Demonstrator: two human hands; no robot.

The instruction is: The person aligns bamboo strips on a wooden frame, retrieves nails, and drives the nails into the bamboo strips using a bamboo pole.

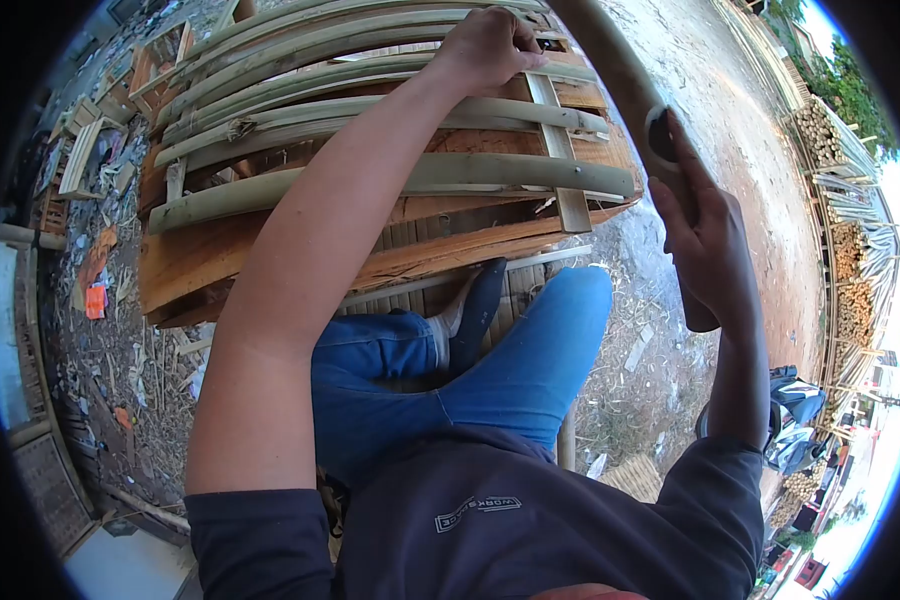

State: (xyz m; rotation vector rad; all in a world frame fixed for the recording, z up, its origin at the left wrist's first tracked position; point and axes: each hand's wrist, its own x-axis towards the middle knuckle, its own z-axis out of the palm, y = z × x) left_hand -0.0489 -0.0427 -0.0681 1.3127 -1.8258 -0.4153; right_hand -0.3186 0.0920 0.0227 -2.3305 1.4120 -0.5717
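My left hand reaches over a row of bamboo slats, its fingers closed in a pinch near the top of a flat crosswise strip. Whatever those fingertips hold is too small to make out. On the right, my right hand is wrapped around a thick bamboo pole, with a finger stretched along it. A dark round hole with a pale rim shows in the pole beside that finger. The slats lie over a rough wooden block in front of my knees.
My legs in jeans are bent beside the block. Wooden frames and scraps litter the ground at left. Stacked poles line the far right, beyond a dirt path. A bag-like item sits near my right elbow.
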